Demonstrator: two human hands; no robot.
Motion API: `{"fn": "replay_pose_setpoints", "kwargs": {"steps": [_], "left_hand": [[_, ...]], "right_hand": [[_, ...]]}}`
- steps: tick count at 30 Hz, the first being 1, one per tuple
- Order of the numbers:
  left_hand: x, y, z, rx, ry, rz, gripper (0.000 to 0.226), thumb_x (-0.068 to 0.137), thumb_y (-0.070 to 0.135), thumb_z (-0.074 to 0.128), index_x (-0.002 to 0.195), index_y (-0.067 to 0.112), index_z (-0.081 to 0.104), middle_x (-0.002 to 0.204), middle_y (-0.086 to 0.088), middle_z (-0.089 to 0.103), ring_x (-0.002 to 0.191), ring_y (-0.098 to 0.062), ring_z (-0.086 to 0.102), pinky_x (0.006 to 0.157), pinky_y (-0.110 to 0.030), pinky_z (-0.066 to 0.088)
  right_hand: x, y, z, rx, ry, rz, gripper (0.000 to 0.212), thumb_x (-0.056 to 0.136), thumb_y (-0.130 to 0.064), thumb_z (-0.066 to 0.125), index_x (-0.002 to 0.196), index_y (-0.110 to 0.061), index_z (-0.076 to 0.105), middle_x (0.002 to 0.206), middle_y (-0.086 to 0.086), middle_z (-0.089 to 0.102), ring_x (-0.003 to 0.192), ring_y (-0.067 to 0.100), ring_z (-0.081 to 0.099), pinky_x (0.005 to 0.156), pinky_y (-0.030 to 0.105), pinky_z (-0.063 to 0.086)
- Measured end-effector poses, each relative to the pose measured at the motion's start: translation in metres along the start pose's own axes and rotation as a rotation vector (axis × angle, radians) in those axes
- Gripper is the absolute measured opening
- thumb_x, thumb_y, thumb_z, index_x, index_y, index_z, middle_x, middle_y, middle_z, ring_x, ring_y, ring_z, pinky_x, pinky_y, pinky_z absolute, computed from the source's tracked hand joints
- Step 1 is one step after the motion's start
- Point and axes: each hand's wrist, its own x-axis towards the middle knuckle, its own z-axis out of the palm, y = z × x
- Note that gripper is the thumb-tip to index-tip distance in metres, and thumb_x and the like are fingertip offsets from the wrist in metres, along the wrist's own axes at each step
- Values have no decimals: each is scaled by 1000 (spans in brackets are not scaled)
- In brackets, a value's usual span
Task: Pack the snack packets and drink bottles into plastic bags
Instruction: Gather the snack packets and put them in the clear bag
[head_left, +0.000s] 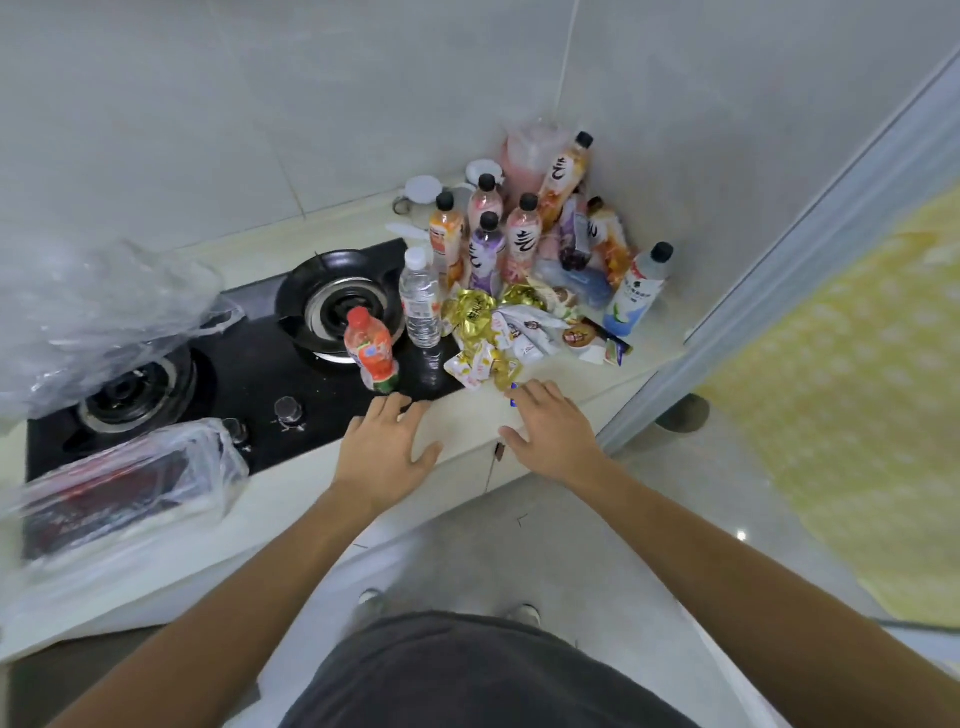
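Note:
A heap of gold and white snack packets (498, 332) lies on the pale counter (467, 421). Behind it stand several drink bottles (519, 234) in the corner. A clear water bottle (420, 301) and a small red juice bottle (371, 351) stand on the hob's right edge. A white and blue bottle (641, 291) leans at the far right. My left hand (387, 447) lies flat on the counter edge with its fingers spread. My right hand (550, 431) reaches with straight fingers to the near edge of the packets and holds nothing.
A black two-burner gas hob (234, 364) fills the counter's left part. A crumpled clear plastic bag (98, 312) hangs at the far left. A clear bag with dark red contents (124, 483) lies on the near left. A pink bag (524, 156) and white-lidded jars (423, 189) sit in the corner.

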Motion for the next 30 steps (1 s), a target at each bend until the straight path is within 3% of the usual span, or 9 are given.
{"fn": "replay_pose_setpoints", "kwargs": {"steps": [8, 11, 15, 20, 22, 25, 30], "left_hand": [[69, 44, 31, 20, -15, 40, 58, 89, 51, 61, 139, 23, 52, 134, -2, 52, 127, -27, 46, 95, -44, 46], [112, 56, 43, 32, -47, 87, 60, 90, 43, 65, 144, 22, 48, 145, -5, 46, 138, -27, 38, 103, -45, 42], [167, 61, 71, 80, -136, 164, 67, 88, 29, 69, 149, 24, 41, 156, -4, 36, 148, -27, 27, 115, -43, 34], [200, 57, 100, 140, -197, 256, 65, 78, 10, 74, 139, 21, 53, 156, -6, 39, 151, -31, 26, 118, -47, 28], [207, 58, 102, 208, -221, 278, 57, 80, 10, 72, 134, 20, 55, 154, -7, 39, 149, -32, 26, 117, -48, 28], [216, 61, 102, 274, -216, 312, 44, 78, 11, 71, 119, 18, 60, 135, -6, 49, 132, -33, 40, 104, -44, 37], [221, 63, 107, 331, -182, 317, 47, 73, 22, 75, 118, 18, 60, 124, -9, 55, 120, -33, 48, 92, -44, 42]], "right_hand": [[28, 68, 18, 50, -98, 130, 57, 98, -38, 62, 148, -17, 43, 142, 4, 46, 129, 25, 43, 98, 42, 48], [52, 84, 31, 48, -131, 171, 61, 97, -36, 66, 150, -19, 41, 144, 2, 45, 131, 25, 42, 98, 43, 51], [82, 87, 50, 52, -190, 145, 66, 90, -37, 74, 146, -19, 45, 140, 3, 46, 129, 27, 43, 97, 44, 51], [102, 86, 71, -18, -242, 76, 62, 83, -37, 79, 134, -14, 51, 129, 6, 48, 117, 28, 45, 84, 41, 52], [107, 87, 76, -37, -211, 83, 55, 82, -30, 79, 127, -12, 54, 124, 8, 51, 112, 29, 48, 77, 39, 50], [114, 91, 80, -2, -152, 88, 49, 78, -23, 83, 118, -10, 59, 114, 10, 56, 104, 31, 52, 70, 40, 49], [121, 107, 74, 66, -118, 77, 34, 85, -17, 78, 115, -12, 64, 111, 8, 62, 103, 29, 57, 68, 38, 51]]}}
